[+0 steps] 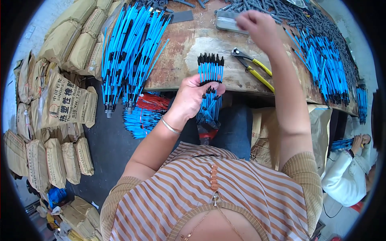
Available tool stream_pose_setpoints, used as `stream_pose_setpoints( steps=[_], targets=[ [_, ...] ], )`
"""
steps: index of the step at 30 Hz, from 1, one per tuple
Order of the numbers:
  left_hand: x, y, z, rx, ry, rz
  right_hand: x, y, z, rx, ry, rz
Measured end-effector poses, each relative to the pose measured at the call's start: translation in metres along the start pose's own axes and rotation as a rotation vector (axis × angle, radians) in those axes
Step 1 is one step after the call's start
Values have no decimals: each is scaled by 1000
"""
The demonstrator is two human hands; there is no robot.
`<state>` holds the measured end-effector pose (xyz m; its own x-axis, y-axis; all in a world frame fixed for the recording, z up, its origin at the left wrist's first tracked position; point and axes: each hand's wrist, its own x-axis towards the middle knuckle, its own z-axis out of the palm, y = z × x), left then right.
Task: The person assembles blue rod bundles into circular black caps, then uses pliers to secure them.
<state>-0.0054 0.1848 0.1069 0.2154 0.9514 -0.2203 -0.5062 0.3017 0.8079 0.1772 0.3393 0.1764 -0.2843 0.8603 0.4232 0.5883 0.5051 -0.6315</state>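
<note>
Striped shirt (245,193) nearest, left hand (190,97) has fingers clamped on blue rods (210,70), likely to level black tips (210,59); right hand (261,31) by grey box (223,24), can't tell fingers' grip.

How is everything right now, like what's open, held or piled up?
Left hand: closed around blue rods.
Blue rods: gripped, black tips up.
Right hand: raised, fingers curled; anything held is unclear.
Yellow-handled pincers: lying down, handles spread.
Grey tray: open, thin pale pieces inside.
Left rod pile: heaped.
Paper sacks: stacked.
</note>
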Motion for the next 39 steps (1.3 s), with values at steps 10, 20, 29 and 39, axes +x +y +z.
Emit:
stream_pose_setpoints(
  steps=[10, 20, 29, 39],
  targets=[
    [-7, -1, 5, -35, 23, -30, -105, -61, 3, -35, 110, -238],
    [-9, 1, 6, -46, 13, -26, -107, -63, 5, -140, 122, -208],
    [-9, 1, 8, -55, 13, -18, -110, -65, 5, -181, 133, -195],
    [-12, 1, 12, 15, 2, 13, -114, -67, 7, -194, 137, -183]
  ],
)
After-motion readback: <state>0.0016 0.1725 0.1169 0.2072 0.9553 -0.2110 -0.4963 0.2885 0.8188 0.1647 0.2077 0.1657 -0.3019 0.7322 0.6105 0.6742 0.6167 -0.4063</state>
